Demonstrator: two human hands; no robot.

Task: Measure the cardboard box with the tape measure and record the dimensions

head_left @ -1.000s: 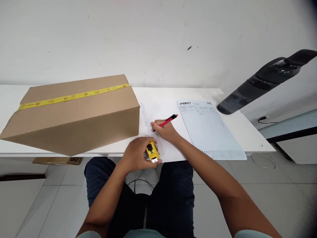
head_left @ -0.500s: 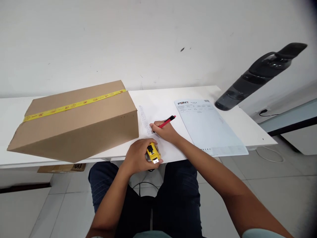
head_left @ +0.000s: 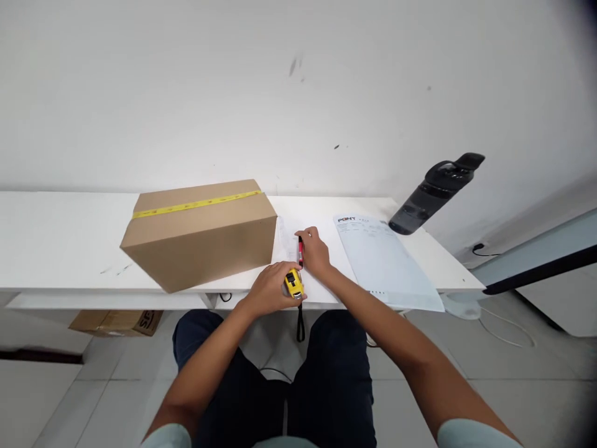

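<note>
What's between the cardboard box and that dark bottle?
In the head view, a sheet with writing, the right hand holding a red pen, and the printed PONY sheet lie between the cardboard box and dark bottle.

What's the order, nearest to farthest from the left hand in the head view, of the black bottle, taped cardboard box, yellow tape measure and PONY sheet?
1. Yellow tape measure: held in the left hand.
2. Taped cardboard box: ahead and to the left.
3. PONY sheet: to the right.
4. Black bottle: farther right, beyond the sheet.
</note>
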